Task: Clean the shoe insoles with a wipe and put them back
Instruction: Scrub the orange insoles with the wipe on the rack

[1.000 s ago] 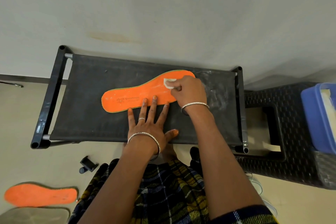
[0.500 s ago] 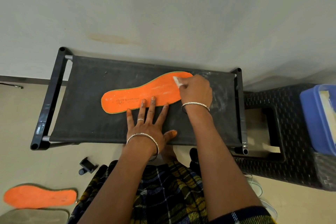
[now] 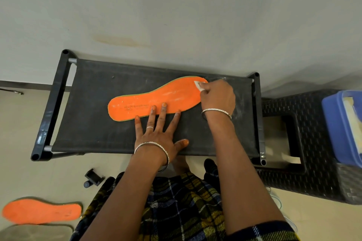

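Note:
An orange insole (image 3: pixel 156 99) lies flat on the black fabric top of a low stool (image 3: pixel 94 127), its heel to the left and toe to the right. My left hand (image 3: pixel 159 133) is spread flat on the fabric, its fingertips pressing the insole's near edge. My right hand (image 3: pixel 216 97) pinches a small white wipe (image 3: pixel 198 85) against the toe end of the insole. A second orange insole (image 3: pixel 42 212) lies on the floor at the lower left.
A dark woven stool (image 3: pixel 317 172) stands to the right, with a blue plastic box (image 3: pixel 340 129) on it. A small black object (image 3: pixel 93 178) lies on the floor near my knees. A grey flat piece (image 3: pixel 37 233) sits below the floor insole. The wall is right behind the stool.
My right hand has slid the wipe along the insole toward the toe tip on the right. My left hand has stayed in place on the near edge.

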The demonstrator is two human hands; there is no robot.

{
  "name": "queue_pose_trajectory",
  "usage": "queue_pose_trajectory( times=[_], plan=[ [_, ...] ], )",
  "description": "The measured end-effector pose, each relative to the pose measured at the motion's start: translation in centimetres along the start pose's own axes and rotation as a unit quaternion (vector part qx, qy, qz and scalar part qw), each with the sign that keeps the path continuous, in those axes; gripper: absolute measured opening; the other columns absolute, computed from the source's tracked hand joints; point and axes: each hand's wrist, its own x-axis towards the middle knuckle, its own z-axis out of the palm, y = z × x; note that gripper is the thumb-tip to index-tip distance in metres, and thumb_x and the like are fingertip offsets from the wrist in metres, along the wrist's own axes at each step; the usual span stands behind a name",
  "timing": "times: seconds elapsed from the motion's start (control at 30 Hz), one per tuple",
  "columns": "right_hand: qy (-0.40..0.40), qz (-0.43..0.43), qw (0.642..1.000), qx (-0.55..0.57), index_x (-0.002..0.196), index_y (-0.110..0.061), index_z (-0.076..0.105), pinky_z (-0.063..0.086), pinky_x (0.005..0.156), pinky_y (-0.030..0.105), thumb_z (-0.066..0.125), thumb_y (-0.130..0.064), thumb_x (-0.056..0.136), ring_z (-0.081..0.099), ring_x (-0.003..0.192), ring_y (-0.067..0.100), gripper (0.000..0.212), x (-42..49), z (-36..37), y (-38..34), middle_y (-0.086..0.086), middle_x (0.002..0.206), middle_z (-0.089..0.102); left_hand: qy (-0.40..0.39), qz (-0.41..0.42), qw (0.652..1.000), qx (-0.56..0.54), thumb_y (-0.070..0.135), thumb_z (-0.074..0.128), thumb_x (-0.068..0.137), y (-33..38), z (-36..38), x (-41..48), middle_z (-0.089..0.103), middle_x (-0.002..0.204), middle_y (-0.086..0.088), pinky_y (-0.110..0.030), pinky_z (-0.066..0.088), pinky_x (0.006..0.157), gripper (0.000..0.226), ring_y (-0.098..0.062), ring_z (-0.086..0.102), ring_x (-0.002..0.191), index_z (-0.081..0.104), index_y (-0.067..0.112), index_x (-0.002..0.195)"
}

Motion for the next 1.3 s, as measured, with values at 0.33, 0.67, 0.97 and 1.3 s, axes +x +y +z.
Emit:
queue_pose_trajectory(
  times=[0.33,0.67,0.97,1.3],
  plan=[
    [-0.072,-0.086,0.993,0.018,0.118,-0.038,0.069,0.048,0.082,0.032,0.057,-0.033,0.096,0.063,0.105,0.031,0.026,-0.6,-0.5,-0.7,0.004,0.116,0.069,-0.001,-0.002,1.000,-0.004,0.074,0.018,0.092,0.0,0.0,0.1,-0.051,0.146,0.002,-0.065,-0.010,0.115,0.082,-0.028,-0.040,0.140,-0.038,0.041,0.143],
    [-0.181,-0.182,0.966,0.029,0.113,-0.034,0.072,0.051,0.087,0.032,0.062,-0.029,0.093,0.064,0.106,0.026,0.023,-1.0,1.1,-1.5,0.002,0.114,0.071,0.003,-0.004,1.000,-0.007,0.075,0.018,0.092,0.0,0.1,0.2,-0.050,0.148,0.003,-0.064,-0.011,0.116,0.081,-0.027,-0.040,0.140,-0.035,0.042,0.144],
    [-0.121,-0.117,0.985,0.028,0.113,-0.028,0.074,0.047,0.079,0.023,0.063,-0.021,0.091,0.066,0.094,0.025,0.025,0.0,0.0,0.1,0.003,0.098,0.073,0.000,-0.006,1.000,-0.008,0.074,0.019,0.092,0.0,0.1,0.5,-0.051,0.147,0.003,-0.063,-0.014,0.115,0.082,-0.028,-0.039,0.141,-0.036,0.042,0.144],
    [-0.047,-0.071,0.996,0.040,0.112,-0.033,0.073,0.047,0.078,0.028,0.061,-0.022,0.094,0.065,0.101,0.028,0.025,0.3,-0.4,0.3,0.003,0.112,0.071,-0.006,-0.004,1.000,-0.012,0.075,0.020,0.092,-0.1,0.1,0.6,-0.051,0.146,0.003,-0.063,-0.014,0.115,0.084,-0.028,-0.039,0.140,-0.037,0.042,0.143]
  ],
)
